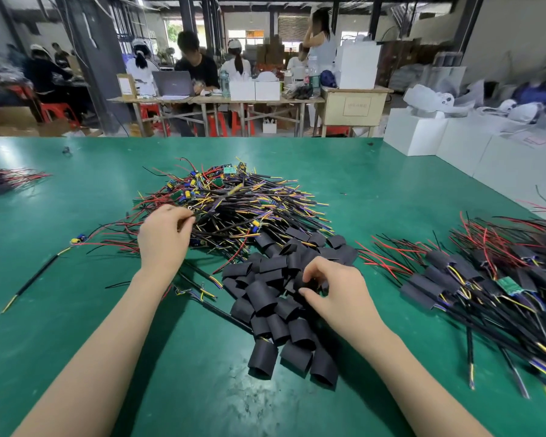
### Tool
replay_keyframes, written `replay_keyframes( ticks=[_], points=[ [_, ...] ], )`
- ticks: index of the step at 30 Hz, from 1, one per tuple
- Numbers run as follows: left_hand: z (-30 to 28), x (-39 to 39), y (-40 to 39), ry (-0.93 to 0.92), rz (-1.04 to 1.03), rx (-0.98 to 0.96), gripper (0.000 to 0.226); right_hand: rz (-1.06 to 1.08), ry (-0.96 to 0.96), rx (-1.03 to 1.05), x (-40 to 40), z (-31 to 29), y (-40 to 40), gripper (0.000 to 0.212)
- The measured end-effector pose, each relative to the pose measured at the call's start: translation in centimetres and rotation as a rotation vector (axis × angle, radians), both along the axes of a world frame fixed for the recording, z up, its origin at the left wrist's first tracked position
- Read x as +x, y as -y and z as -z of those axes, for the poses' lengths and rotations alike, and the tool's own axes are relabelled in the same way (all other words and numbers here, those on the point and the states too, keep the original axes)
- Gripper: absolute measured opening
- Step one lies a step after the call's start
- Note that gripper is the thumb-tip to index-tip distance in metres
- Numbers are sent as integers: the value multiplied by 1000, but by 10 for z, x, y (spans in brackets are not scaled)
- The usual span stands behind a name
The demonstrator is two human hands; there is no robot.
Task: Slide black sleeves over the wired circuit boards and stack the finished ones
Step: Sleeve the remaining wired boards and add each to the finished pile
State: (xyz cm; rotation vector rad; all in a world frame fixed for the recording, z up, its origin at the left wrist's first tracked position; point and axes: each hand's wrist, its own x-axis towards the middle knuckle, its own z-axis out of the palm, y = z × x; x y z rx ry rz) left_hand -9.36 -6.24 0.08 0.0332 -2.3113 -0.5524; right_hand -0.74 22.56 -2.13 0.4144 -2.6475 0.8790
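Reaching into the near left edge of the tangled heap of wired circuit boards (234, 203), the left hand (164, 238) has its fingers curled and pinches thin wires between thumb and fingertips. The right hand (334, 294) rests on the pile of loose black sleeves (278, 298), its fingers bent around one sleeve at the middle of that pile. Both bare forearms come in from the near edge of the green surface (76, 326).

The unsleeved boards lie in the middle of the surface, far of the hands, their red, black, yellow and purple wires fanning out to the right and left. The sleeves, short flattened black tubes, spread from just near that heap toward the near edge, touching its near right fringe. One single wired board (78, 238) lies apart at the left with its black cable (35, 280) running toward the near left. The stack of finished ones (492, 279) sits at the right, sleeves on and wires pointing far and left; one green board (508, 284) shows among them. A smaller bundle (10, 179) lies at the far left edge.

Beyond the surface, white boxes (438, 140) stand at the far right, and people sit at another table (215, 99) in the background.
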Motion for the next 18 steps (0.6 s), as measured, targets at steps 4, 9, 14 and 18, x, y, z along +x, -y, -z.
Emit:
replay_keyframes(
  ticks=[4,9,14,18],
  points=[
    [-25,13,-4,-354,122,289,11,61,70,211,-1,1,-5,21],
    [-66,42,-23,-516,301,438,16,79,84,309,-2,-1,-8,31],
    [-38,67,-37,49,668,173,16,72,110,128,-2,-3,-10,29],
    [-4,74,-40,250,641,294,14,88,70,-109,-3,-9,-15,35]
  ],
)
